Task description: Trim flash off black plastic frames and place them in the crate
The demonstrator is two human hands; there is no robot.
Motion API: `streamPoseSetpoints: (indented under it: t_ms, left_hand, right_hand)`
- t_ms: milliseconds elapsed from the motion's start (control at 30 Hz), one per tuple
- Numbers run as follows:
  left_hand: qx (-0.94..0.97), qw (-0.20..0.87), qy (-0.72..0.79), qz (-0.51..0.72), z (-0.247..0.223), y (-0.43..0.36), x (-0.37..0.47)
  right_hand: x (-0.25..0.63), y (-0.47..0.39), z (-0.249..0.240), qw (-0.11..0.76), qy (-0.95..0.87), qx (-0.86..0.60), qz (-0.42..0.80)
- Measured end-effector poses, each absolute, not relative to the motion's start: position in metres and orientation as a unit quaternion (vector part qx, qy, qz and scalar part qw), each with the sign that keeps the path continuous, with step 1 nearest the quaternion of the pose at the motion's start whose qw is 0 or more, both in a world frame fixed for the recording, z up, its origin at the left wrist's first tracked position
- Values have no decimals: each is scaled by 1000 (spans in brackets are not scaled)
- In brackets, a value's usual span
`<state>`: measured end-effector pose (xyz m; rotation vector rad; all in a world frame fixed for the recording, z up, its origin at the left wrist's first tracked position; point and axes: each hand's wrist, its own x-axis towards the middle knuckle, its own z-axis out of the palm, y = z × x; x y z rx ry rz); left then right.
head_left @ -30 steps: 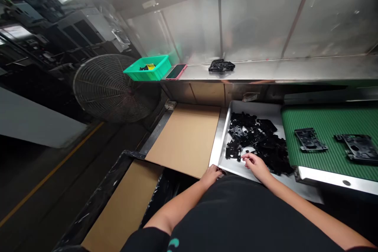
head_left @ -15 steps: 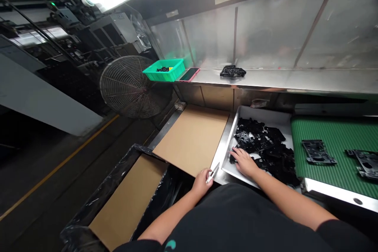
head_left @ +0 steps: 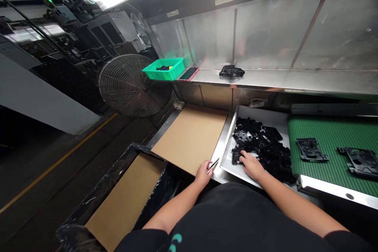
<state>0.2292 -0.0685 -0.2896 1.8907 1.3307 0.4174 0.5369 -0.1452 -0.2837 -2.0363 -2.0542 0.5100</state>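
Left hand holds slim tool; right hand touches black parts.

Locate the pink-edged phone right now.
In the head view, the pink-edged phone lies on the metal shelf, left of centre, just right of the green bin.

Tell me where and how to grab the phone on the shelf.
Probably pinch the phone by its long edges, coming from above: it lies flat on the shelf, screen up, with the green bin close on its left.
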Motion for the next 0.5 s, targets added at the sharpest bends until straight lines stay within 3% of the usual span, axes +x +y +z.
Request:
streamPoseSetpoints:
  t_ms: [367,500]
  left_hand:
    - [753,341,512,234,-256,-57,256]
    - [801,366,419,218,-234,-46,289]
  right_hand:
    - [558,-145,-303,247,-590,-740,207]
    - [564,-142,-309,314,-543,-744,230]
